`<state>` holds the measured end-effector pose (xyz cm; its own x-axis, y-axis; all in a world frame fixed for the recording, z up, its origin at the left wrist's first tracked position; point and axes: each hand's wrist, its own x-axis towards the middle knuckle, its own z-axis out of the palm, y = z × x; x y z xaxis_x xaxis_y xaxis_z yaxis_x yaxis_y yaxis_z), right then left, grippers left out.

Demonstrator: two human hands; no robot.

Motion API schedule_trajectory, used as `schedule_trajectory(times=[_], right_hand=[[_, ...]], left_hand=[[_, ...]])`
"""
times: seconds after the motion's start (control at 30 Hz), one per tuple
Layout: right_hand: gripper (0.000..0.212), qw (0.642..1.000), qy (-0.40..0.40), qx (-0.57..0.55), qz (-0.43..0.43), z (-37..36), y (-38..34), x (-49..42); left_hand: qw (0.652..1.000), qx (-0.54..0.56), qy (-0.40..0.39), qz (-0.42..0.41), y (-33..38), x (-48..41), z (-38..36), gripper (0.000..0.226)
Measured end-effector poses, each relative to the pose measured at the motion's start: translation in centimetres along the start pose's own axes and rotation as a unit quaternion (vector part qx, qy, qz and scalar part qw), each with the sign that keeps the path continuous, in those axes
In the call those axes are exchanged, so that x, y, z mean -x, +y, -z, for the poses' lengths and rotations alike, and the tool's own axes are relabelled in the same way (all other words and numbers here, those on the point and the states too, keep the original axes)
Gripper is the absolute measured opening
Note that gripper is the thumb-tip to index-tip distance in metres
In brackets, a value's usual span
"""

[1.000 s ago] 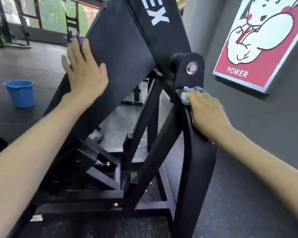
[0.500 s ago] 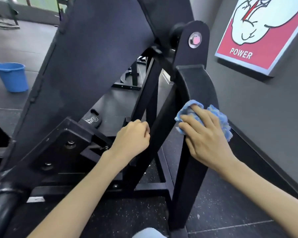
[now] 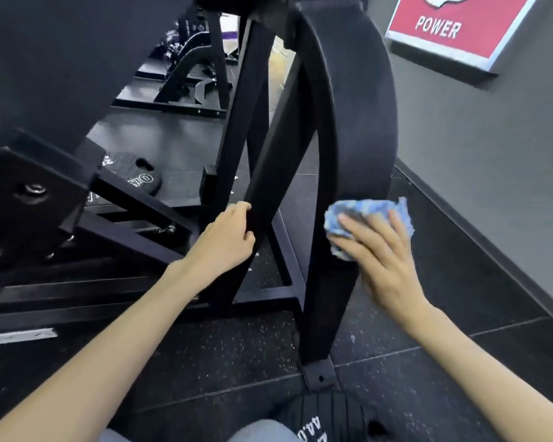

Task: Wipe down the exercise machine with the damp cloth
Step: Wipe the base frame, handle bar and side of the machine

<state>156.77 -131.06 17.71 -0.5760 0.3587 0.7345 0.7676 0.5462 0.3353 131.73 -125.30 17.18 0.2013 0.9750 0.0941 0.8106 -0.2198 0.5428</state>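
The black exercise machine fills the view; its wide curved upright [image 3: 355, 122] runs down to a bolted foot on the floor. My right hand [image 3: 380, 260] presses a crumpled blue damp cloth [image 3: 364, 212] flat against the lower part of that upright. My left hand [image 3: 227, 237] is curled around a slanted black frame bar [image 3: 268, 161] just left of the upright. The big padded board [image 3: 45, 59] leans across the upper left.
A weight plate [image 3: 134, 173] lies on the rubber floor under the frame. More black equipment [image 3: 189, 78] stands behind. A grey wall with a red POWER poster [image 3: 444, 30] closes the right side. My knee and a dark shoe [image 3: 326, 419] show at the bottom edge.
My right hand slid the cloth down the curved upright, from near the pivot bolt to its lower part. My left hand left the padded board and took hold of the slanted bar.
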Motion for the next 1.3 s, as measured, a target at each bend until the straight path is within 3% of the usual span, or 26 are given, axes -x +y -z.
schedule_trajectory(times=[0.07, 0.23, 0.5, 0.73, 0.83, 0.93, 1.0, 1.1, 1.17, 1.3], right_hand=[[0.043, 0.996, 0.058, -0.035, -0.049, -0.7, 0.1, -0.7], [0.045, 0.999, -0.043, -0.016, -0.028, -4.6, -2.4, 4.5], [0.053, 0.981, -0.169, 0.081, 0.057, -8.6, -3.3, 13.4], [0.057, 0.993, -0.083, 0.051, 0.072, -8.7, -3.5, 13.3], [0.057, 0.997, 0.008, -0.05, -0.054, -8.9, -2.7, 12.7], [0.055, 0.991, 0.052, -0.032, -0.119, -11.8, -3.7, 14.9], [0.056, 0.995, 0.023, 0.003, -0.1, -14.1, -5.0, 18.4], [0.058, 0.994, -0.102, 0.037, -0.025, -15.7, -6.6, 22.8], [0.063, 0.979, -0.193, 0.062, 0.02, -16.4, -7.3, 25.3], [0.052, 0.939, -0.329, 0.06, 0.078, -17.4, -8.3, 27.4]], left_hand=[[1.0, 0.011, 0.019, 0.005, -0.1, -1.8, -0.7, 0.056], [0.977, 0.204, 0.01, 0.066, 1.2, -6.5, -1.9, 0.061], [0.958, 0.277, 0.072, 0.035, -1.3, -7.6, -4.5, 0.064], [0.929, 0.343, 0.131, 0.031, -1.1, -7.6, -6.0, 0.061], [0.926, 0.35, 0.137, 0.034, -1.4, -8.0, -6.1, 0.055], [0.922, 0.356, 0.144, 0.041, -1.3, -8.1, -6.2, 0.051], [0.917, 0.365, 0.156, 0.04, -1.0, -8.3, -6.6, 0.05], [0.903, 0.395, 0.161, 0.041, -1.0, -8.5, -6.9, 0.049], [0.903, 0.397, 0.161, 0.035, -1.1, -8.6, -7.0, 0.048], [0.909, 0.38, 0.169, 0.028, -1.1, -8.5, -7.2, 0.05]])
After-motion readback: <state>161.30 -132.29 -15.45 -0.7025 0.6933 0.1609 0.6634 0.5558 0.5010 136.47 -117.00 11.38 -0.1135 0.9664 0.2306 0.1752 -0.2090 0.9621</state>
